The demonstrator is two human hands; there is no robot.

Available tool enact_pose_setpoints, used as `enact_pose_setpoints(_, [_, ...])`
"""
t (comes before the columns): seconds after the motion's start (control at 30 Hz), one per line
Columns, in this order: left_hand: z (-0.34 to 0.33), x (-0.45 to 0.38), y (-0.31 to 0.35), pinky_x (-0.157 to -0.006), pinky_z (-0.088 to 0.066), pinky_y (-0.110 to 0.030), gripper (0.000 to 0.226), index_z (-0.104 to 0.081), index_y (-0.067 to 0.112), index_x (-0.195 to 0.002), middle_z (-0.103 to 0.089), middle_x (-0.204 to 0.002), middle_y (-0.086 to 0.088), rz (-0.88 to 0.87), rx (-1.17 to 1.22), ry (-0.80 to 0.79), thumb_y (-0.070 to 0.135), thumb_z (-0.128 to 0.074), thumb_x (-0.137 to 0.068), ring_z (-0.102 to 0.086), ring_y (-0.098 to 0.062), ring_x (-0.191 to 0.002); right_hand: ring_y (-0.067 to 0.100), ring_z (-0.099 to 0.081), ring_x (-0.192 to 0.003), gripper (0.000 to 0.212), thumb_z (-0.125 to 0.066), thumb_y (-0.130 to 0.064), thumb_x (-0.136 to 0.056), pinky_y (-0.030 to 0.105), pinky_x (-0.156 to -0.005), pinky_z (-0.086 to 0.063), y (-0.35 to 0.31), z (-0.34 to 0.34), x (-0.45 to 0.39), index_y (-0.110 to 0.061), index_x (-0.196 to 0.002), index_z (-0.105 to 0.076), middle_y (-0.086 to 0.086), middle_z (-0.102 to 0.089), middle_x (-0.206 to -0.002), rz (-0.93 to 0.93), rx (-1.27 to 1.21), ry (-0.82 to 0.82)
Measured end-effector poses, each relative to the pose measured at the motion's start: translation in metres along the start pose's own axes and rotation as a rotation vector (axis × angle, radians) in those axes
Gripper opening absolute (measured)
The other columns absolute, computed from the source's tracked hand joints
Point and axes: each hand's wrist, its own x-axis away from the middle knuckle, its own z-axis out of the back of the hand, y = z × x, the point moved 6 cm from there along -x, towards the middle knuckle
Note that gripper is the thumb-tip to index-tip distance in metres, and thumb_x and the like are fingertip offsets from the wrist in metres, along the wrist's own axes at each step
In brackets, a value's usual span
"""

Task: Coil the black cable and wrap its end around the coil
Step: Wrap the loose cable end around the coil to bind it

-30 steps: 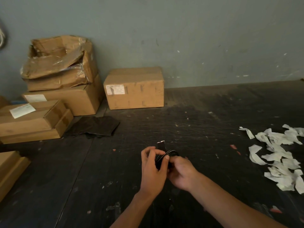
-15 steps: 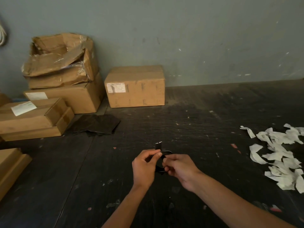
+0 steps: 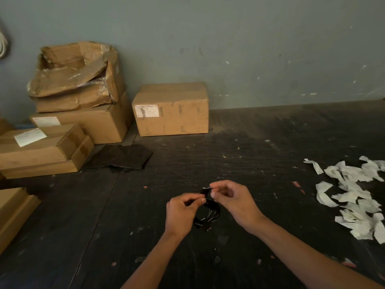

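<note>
dark table (image 3: 250, 155) — cardboard boxes (image 3: 170, 109) | black sheet (image 3: 120, 157) | paper scraps (image 3: 354, 197)

Operator: two bare forearms and hands in view, head camera.
Left hand (image 3: 181, 213) and right hand (image 3: 237, 205) ungloved; no sleeve, cuff, watch, ring or band visible on either arm up to the frame edge. Fingernails short, pale at tips.
</note>
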Motion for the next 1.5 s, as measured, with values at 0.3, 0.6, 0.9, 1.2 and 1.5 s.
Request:
enact_pose_setpoints(0.3, [0.001,-0.009,-0.005,-0.069,-0.052,-0.009,0.017,-0.077,0.027,-0.093,-0.077,-0.089,0.015,0.154,0.172,0.039,0.012,-0.072,-0.087,-0.069,0.004,-0.085,-0.006,-0.047,-0.112,0.051,-0.069,-0.008,-0.084,0.011,-0.092,-0.043,0.013,-0.007,0.010,-0.034,-0.124,-0.052,-0.022,-0.044,-0.116,0.330,0.581,-0.130])
enact_pose_setpoints(0.6, [-0.013,-0.004,0.002,-0.078,-0.053,-0.012,0.014,-0.078,0.026,-0.094,-0.077,-0.091,0.012,0.105,0.035,-0.062,0.014,-0.072,-0.088,-0.069,0.006,-0.088,0.001,-0.055,-0.105,0.011,-0.066,-0.013,-0.089,0.029,-0.093,-0.049,0.003,0.002,-0.002,-0.023,-0.094,-0.064,-0.011,-0.057,-0.107,0.324,0.530,0.040])
enact_pose_setpoints(0.9, [-0.016,-0.007,0.002,-0.081,-0.054,-0.014,0.020,-0.075,0.034,-0.094,-0.075,-0.091,0.020,0.063,-0.061,-0.248,0.015,-0.069,-0.090,-0.068,0.007,-0.091,0.008,-0.065,-0.081,0.012,-0.064,-0.010,-0.091,0.037,-0.077,-0.058,0.016,0.001,-0.003,-0.022,-0.088,-0.063,-0.002,-0.067,-0.089,0.097,0.324,0.015])
enact_pose_setpoints(1.2, [-0.016,-0.006,0.012,-0.080,-0.053,-0.012,0.018,-0.069,0.025,-0.097,-0.076,-0.090,0.010,-0.027,-0.056,-0.170,0.011,-0.072,-0.086,-0.069,0.005,-0.090,0.001,-0.064,-0.077,0.029,-0.066,-0.002,-0.087,0.018,-0.067,-0.050,0.015,0.003,-0.010,-0.027,-0.097,-0.057,-0.003,-0.064,-0.081,0.100,0.324,0.067])
enact_pose_setpoints(1.5, [-0.020,-0.016,0.003,-0.083,-0.050,-0.011,0.020,-0.069,0.032,-0.105,-0.072,-0.101,0.017,-0.064,-0.055,-0.165,0.018,-0.069,-0.091,-0.065,0.007,-0.099,0.005,-0.065,-0.078,0.034,-0.060,-0.004,-0.092,0.016,-0.064,-0.048,0.027,0.008,-0.025,-0.036,-0.101,-0.067,-0.006,-0.066,-0.085,-0.036,0.245,0.101])
